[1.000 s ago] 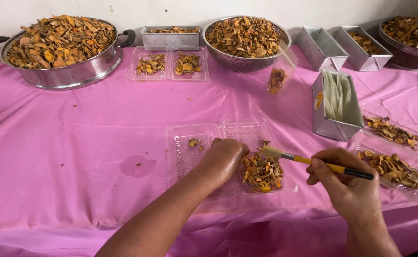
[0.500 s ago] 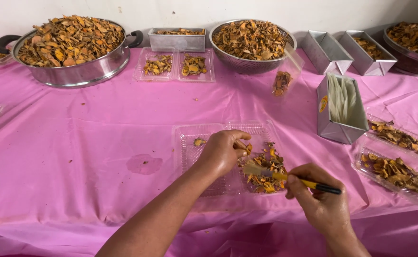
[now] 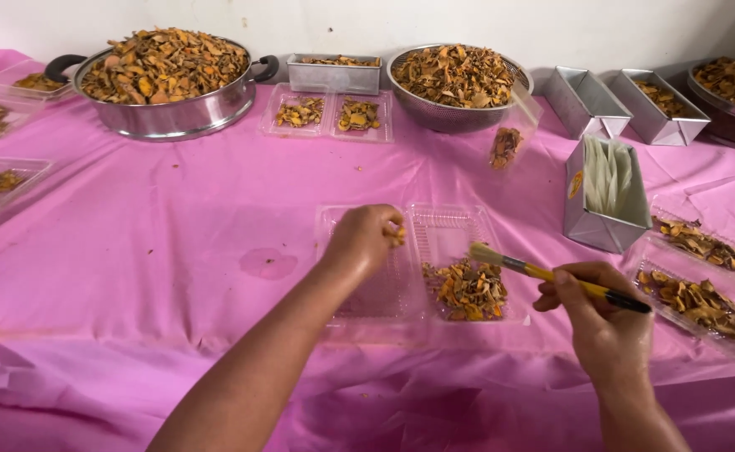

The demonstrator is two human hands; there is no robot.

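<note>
head view: left hand (image 3: 366, 238) pinches orange pieces over the clear tray's (image 3: 455, 230) nearly bare left half; right hand (image 3: 603, 311) grips a brush (image 3: 551, 274) beside the chip pile (image 3: 468, 290) filling the right half, so roughly halfway

Pink tablecloth (image 3: 175, 234), orange-brown dried pieces (image 3: 468, 291), yellow-and-black brush (image 3: 551, 274)

The left hand (image 3: 366, 240) is now lifted off the pile of orange-brown chips (image 3: 468, 291) and sits over the left half of the open clear tray (image 3: 451, 230), a few chips pinched in its grip. The right hand (image 3: 606, 322) is drawn back to the right, and its brush (image 3: 543, 272) now hovers with the bristles above the pile instead of down in it.
</note>
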